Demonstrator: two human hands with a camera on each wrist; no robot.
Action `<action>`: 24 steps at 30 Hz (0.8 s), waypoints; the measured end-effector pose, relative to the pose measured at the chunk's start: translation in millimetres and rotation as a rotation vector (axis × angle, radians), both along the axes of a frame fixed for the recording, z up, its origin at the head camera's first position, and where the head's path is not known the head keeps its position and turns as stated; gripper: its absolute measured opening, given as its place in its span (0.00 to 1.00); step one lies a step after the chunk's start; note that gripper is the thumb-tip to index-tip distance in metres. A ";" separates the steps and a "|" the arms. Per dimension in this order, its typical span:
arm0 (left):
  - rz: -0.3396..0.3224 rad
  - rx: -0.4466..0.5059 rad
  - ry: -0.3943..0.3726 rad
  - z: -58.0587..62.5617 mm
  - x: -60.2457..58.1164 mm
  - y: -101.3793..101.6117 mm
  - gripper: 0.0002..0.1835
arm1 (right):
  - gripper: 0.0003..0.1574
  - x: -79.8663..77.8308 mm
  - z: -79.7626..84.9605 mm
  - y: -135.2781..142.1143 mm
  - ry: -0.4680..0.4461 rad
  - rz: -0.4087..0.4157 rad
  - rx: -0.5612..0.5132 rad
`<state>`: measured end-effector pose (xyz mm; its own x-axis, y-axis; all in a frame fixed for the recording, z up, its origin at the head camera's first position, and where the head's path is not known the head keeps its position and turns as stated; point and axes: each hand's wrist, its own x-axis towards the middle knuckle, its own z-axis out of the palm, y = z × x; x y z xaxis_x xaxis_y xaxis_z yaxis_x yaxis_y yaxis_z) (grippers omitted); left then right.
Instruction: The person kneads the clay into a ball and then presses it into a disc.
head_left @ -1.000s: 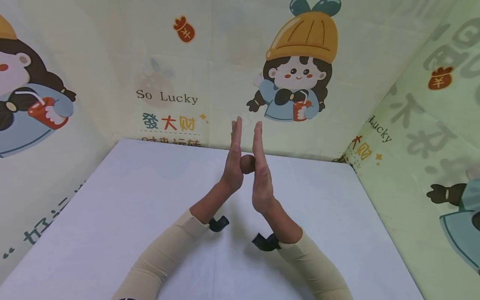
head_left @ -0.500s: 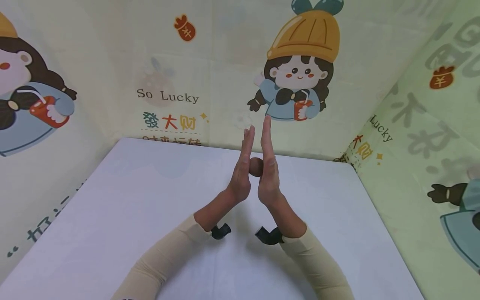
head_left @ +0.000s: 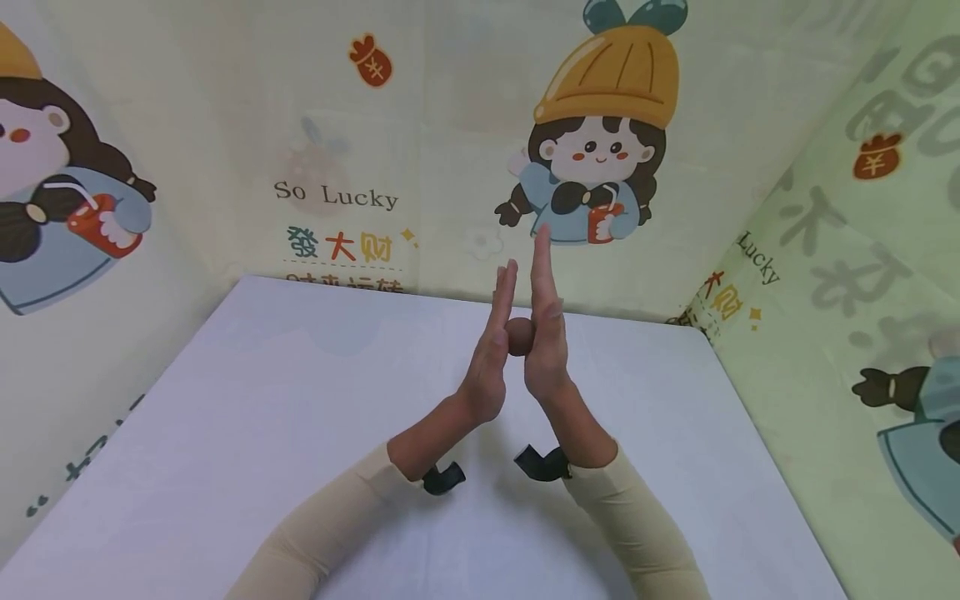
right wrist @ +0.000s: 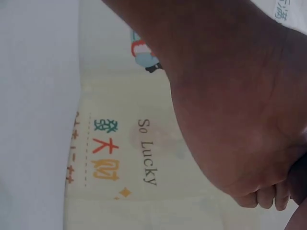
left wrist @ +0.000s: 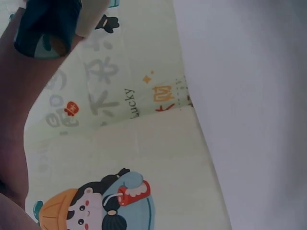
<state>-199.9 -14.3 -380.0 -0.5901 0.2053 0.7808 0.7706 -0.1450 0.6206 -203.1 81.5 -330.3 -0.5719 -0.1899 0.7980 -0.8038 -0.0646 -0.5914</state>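
Observation:
A small brown ball sits between two upright palms, raised above the white table. My left hand presses it from the left with straight fingers. From the right, the flat palm of my right hand touches it, and its fingers reach higher than the left ones. The ball's two sides are partly covered by the palms. In the right wrist view a large hand fills the right side, with a dark patch at the edge that may be the ball.
The white table spreads beneath the arms. Cloth walls with cartoon prints stand behind it and on both sides. Each wrist carries a black curved camera mount, the left mount and the right mount, close to each other.
Both hands have shifted to the right together with the ball between them. The right hand has risen a little while the left has dropped slightly, so their fingertips are now at different heights.

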 end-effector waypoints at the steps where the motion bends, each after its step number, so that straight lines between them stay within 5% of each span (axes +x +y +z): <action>1: -0.008 0.003 -0.002 0.7 2.1 0.1 0.42 | 0.52 -0.7 0.3 0.6 -0.004 0.005 -0.006; 24: -0.056 0.074 0.029 23.2 25.3 0.6 0.46 | 0.56 -14.3 -10.3 4.1 -0.131 0.123 -0.077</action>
